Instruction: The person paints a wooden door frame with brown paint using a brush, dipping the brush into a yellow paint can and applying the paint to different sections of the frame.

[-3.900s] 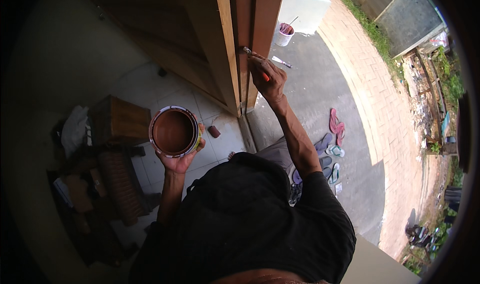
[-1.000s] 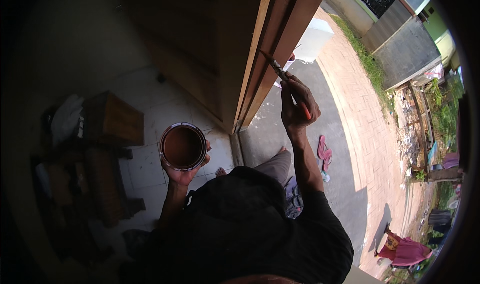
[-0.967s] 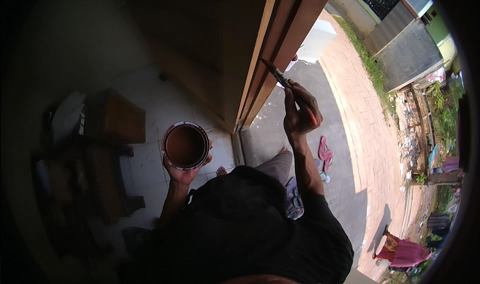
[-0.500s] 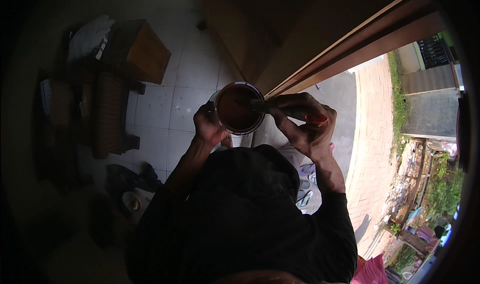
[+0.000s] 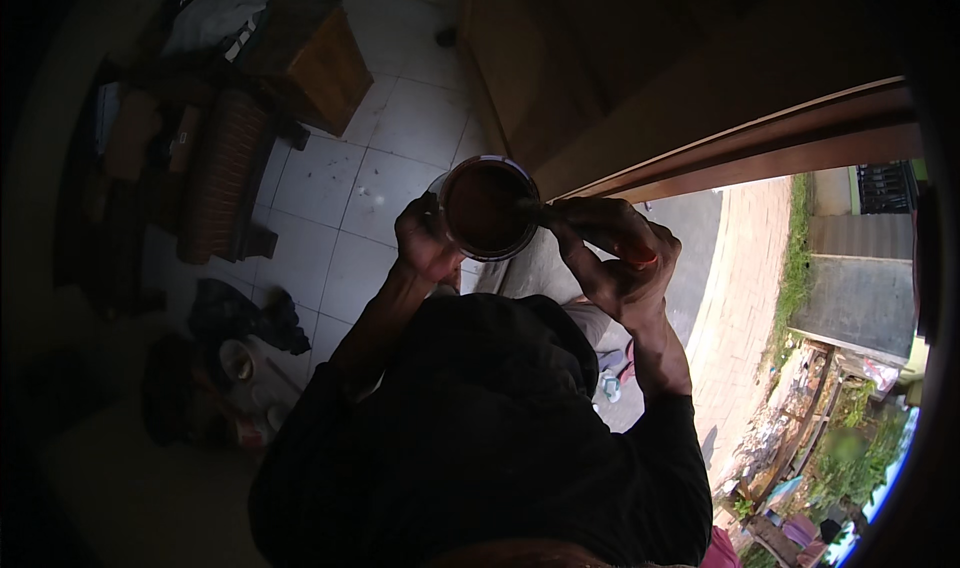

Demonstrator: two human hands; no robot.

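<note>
My left hand [image 5: 427,240] is wrapped round the side of an open can [image 5: 487,251] with dark reddish-brown paint [image 5: 485,203] inside. In my right hand [image 5: 622,268] is a paintbrush [image 5: 545,214], its red handle end [image 5: 637,257] showing by the palm. The dark bristle end reaches over the can's right rim into its mouth. Shadow hides how deep the bristles sit in the paint. Both hands are in front of my chest, close together.
A brown wooden door [image 5: 560,88] and its frame [image 5: 760,158] rise ahead and to the right. At left are a wooden cabinet [image 5: 320,63] and a ribbed brown seat [image 5: 225,173] on white floor tiles [image 5: 385,178]. Outside at right runs a sunlit paved path [image 5: 745,268].
The view has turned, so the door frame and the furniture sit at a different slant. Both hands keep their hold, and the brush end stays at the can's right rim.
</note>
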